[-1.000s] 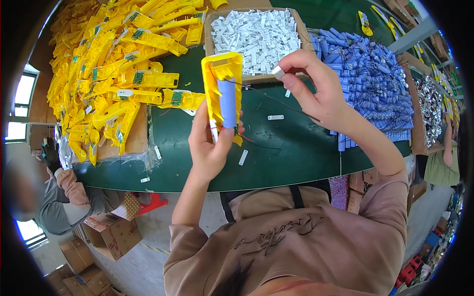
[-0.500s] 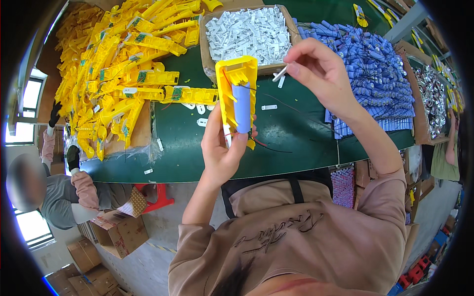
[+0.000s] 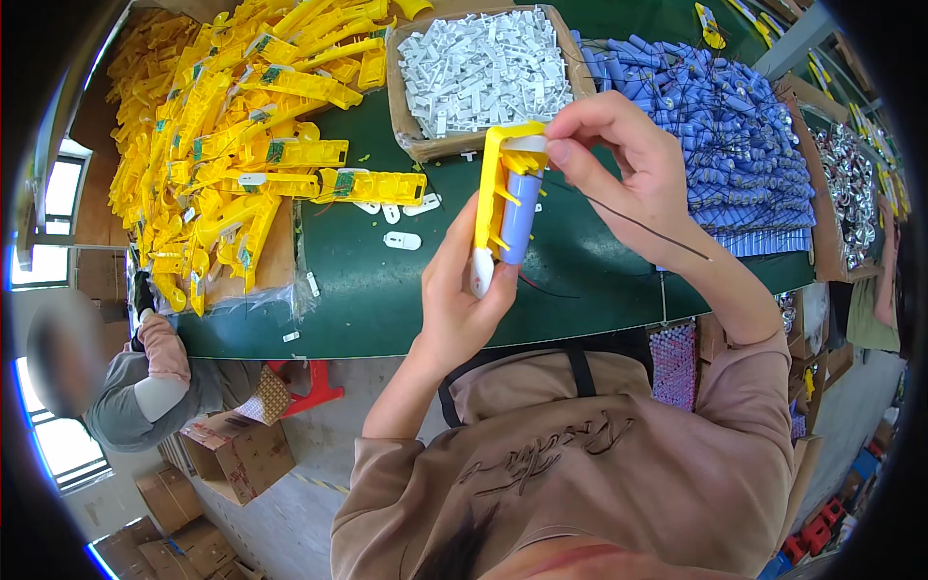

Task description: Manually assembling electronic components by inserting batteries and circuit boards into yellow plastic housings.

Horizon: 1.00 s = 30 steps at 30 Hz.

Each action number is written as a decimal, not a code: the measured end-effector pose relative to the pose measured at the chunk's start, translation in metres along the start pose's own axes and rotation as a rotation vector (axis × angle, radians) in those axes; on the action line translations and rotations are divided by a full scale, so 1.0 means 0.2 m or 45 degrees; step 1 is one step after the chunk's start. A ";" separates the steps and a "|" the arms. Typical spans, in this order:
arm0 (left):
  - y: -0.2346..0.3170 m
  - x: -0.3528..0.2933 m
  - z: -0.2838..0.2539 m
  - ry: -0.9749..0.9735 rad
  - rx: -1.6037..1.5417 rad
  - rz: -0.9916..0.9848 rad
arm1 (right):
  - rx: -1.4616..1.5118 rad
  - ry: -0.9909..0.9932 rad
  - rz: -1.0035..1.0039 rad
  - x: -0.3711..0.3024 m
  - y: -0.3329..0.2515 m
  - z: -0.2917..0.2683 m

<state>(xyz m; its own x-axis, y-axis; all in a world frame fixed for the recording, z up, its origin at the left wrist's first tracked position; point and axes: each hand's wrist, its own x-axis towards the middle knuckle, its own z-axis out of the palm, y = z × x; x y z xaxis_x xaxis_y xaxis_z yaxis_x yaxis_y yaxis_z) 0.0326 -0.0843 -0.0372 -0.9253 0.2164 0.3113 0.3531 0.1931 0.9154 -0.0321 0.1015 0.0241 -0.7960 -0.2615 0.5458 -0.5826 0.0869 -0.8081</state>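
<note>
My left hand is closed around a yellow plastic housing, held tilted above the table. A blue cylindrical battery lies inside it, with dark and red wires trailing out. A white part shows at the housing's lower end, by my left thumb. Thumb and forefinger of my right hand pinch a small white plastic piece against the housing's upper, wide end. My fingertips partly hide where the two meet. A dark wire runs across in front of my right palm.
A cardboard box of small white pieces stands behind the housing. Yellow housings are heaped at the left, wired blue batteries at the right. Several white oval parts lie on the green table. Another person sits at the far left.
My left hand has moved right with the housing and turned it. My right hand has come down, bringing the white piece from above the table to the housing's upper end.
</note>
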 end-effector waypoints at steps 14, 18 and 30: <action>0.04 0.01 0.00 -0.108 -0.522 -0.399 | -0.337 -0.509 0.132 0.13 0.10 -0.07; 0.02 0.04 0.00 -0.170 -0.693 -0.496 | -0.330 -0.475 -0.016 0.11 0.20 -0.05; 0.05 0.13 0.10 0.000 -0.836 -0.457 | 0.493 -0.176 0.536 -0.02 0.15 0.01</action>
<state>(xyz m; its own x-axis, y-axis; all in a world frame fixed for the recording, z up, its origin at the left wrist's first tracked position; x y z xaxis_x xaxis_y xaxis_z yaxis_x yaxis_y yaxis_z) 0.0146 -0.0582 -0.0259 -0.9681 0.2480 -0.0355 -0.1260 -0.3593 0.9247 -0.0455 0.1037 -0.0034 -0.9022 -0.4055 0.1472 -0.0978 -0.1401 -0.9853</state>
